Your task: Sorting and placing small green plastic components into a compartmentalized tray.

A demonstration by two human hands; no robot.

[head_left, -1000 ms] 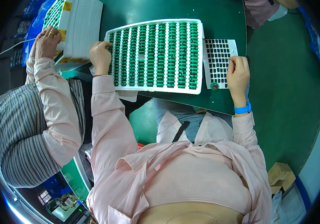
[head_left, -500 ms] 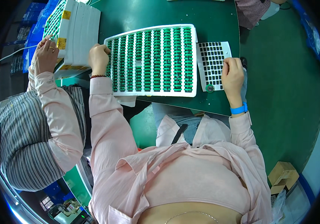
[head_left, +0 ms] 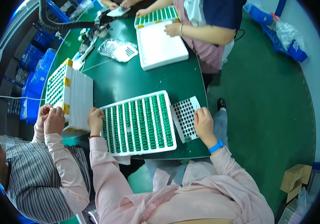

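A white foam tray [head_left: 174, 139] with rows of green ring-shaped parts [head_left: 145, 123] lies in front of me; one slot near its middle shows bare white. My left hand [head_left: 95, 120] is curled closed over the tray's left edge, its fingertips partly hidden. To the tray's right lies a white sheet [head_left: 194, 101] bearing small black square pads in rows. At the sheet's right edge my right hand [head_left: 204, 125] is closed in a pinch; what sits between the fingertips is too small to make out. A single green ring [head_left: 188, 139] rests at the sheet's near end.
Stacked white foam trays [head_left: 80, 97] stand at left, where a co-worker's hands [head_left: 53, 118] meet. Across the green table [head_left: 111, 80], another person handles a white tray [head_left: 163, 46]. A plastic bag [head_left: 107, 47] and a jointed lamp-like arm [head_left: 87, 43] lie beyond.
My view has tilted up, bringing the table's far side and more people into sight. Both my hands stay by the tray and sheet. The co-worker's hands at left have shifted nearer.
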